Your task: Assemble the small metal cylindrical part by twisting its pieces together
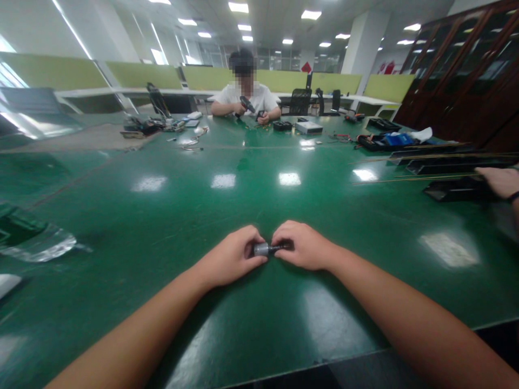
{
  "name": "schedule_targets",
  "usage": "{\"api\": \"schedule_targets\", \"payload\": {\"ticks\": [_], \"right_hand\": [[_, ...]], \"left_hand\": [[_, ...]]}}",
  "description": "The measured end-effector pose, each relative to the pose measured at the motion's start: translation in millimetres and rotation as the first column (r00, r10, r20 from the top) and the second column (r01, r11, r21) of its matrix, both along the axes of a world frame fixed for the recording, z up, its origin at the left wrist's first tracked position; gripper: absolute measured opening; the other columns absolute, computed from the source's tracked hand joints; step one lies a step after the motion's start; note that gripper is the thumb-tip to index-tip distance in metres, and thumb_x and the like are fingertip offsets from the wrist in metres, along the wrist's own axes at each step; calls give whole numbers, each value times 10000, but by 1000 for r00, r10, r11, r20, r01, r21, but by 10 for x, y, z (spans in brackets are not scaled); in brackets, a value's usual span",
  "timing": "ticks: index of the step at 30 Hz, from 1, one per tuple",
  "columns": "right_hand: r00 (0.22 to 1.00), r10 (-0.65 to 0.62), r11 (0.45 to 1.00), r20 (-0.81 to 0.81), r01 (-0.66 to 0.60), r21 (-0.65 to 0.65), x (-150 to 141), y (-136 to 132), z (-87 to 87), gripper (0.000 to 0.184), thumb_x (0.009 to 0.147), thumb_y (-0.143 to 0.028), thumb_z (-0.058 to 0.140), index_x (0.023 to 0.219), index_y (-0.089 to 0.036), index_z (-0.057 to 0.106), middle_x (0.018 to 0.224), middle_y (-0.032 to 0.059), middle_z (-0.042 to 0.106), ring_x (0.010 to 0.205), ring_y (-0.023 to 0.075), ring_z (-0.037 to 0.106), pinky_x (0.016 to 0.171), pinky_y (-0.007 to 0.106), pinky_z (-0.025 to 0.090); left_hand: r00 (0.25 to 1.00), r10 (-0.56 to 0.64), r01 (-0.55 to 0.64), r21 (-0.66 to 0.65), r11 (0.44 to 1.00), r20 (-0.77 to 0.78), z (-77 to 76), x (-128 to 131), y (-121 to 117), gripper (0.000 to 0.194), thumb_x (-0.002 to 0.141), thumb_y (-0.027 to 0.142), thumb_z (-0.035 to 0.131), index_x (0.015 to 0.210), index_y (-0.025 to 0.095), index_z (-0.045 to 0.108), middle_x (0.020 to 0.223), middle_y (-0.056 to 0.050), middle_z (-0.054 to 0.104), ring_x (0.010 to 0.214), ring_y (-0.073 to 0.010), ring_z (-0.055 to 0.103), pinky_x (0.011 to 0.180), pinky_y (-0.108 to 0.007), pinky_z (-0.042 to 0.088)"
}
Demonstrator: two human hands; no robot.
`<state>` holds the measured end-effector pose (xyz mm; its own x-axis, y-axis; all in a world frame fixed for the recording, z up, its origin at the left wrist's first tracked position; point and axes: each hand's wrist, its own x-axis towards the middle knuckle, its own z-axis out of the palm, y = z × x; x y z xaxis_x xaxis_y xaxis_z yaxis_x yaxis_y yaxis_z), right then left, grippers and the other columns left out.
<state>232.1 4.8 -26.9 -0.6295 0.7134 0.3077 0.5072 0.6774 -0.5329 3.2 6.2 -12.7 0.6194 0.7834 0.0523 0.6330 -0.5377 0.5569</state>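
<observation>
My left hand point(232, 256) is closed around a short silver metal cylinder point(261, 249) that looks like a small motor, thumb on the near side and fingers on the far side. A dark, ridged rod point(279, 247) sticks out of the cylinder's right end. My right hand point(303, 246) pinches this rod between thumb and fingers. The two pieces lie in line, sideways to me, just at the green tabletop point(259, 308). My fingers cover both outer ends, so the exact kind of part cannot be made out.
Across the table a person in a white shirt point(263, 97) holds a power drill point(247, 104). At right, another person's hand point(500, 181) touches a black channel-shaped piece point(456, 189). A clear bottle point(40, 243) lies left; a tool case point(389, 140) and loose electronics point(141, 125) sit farther off.
</observation>
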Motion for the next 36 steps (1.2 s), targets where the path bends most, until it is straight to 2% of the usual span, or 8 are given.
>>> {"api": "schedule_targets", "payload": {"ticks": [19,36], "right_hand": [[1000,-11,1000,-4,11,-8,86,39,7,101,763,-142,713,858,-174,703,933,56,706,925,190,607,846,325,481],[997,-11,1000,73,11,-10,188,51,61,59,777,-173,720,835,-181,715,934,52,713,924,190,621,857,334,482]], "left_hand": [[1000,1,-1,-11,1000,-12,12,-3,-1,201,827,328,664,940,182,585,802,1,552,693,-165,531,614,-271,391],[1000,-6,6,-22,1000,0,21,-14,-1,199,822,315,661,951,187,580,814,-1,561,698,-165,537,625,-270,405]]}}
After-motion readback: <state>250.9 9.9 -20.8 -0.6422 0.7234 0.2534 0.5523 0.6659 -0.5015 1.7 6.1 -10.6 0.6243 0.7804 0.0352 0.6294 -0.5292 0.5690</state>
